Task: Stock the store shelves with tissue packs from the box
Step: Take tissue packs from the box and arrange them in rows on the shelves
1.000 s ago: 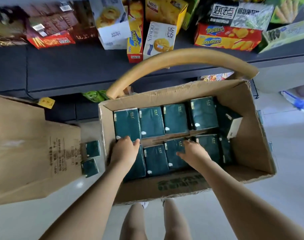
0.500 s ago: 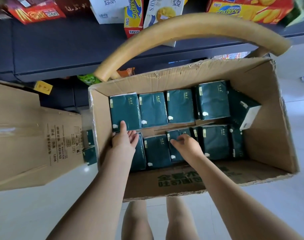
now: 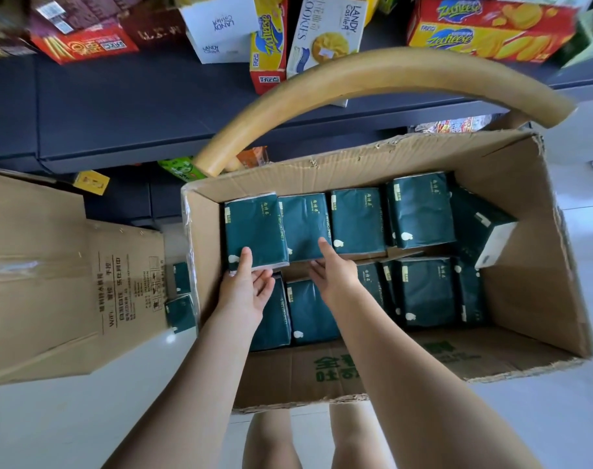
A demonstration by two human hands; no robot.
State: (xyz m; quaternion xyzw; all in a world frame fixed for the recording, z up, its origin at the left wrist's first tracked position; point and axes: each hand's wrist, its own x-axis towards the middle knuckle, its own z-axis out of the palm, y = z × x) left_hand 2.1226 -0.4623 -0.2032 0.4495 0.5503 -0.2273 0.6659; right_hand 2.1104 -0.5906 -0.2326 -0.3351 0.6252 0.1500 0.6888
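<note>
An open cardboard box [image 3: 521,265] stands on the floor and holds two rows of dark green tissue packs. My left hand [image 3: 246,287] pinches the near edge of the far-left pack [image 3: 251,228] in the back row, thumb on top and fingers underneath; that edge is raised a little. My right hand [image 3: 334,274] holds the second pack [image 3: 303,223] in the same way, its thumb lying on the pack's near right corner. More packs [image 3: 420,211] fill the rest of the box, and one [image 3: 484,231] at the right leans tilted.
A dark shelf [image 3: 119,106] runs across the top and carries snack and cookie boxes [image 3: 325,32]. The box's curled flap [image 3: 372,79] arches over it. A second cardboard box [image 3: 51,275] lies at the left, with two tissue packs [image 3: 181,299] beside it on the pale floor.
Both hands moved from the front row up to the back row. They took hold of the near edges of the two leftmost packs. The camera came closer to the box.
</note>
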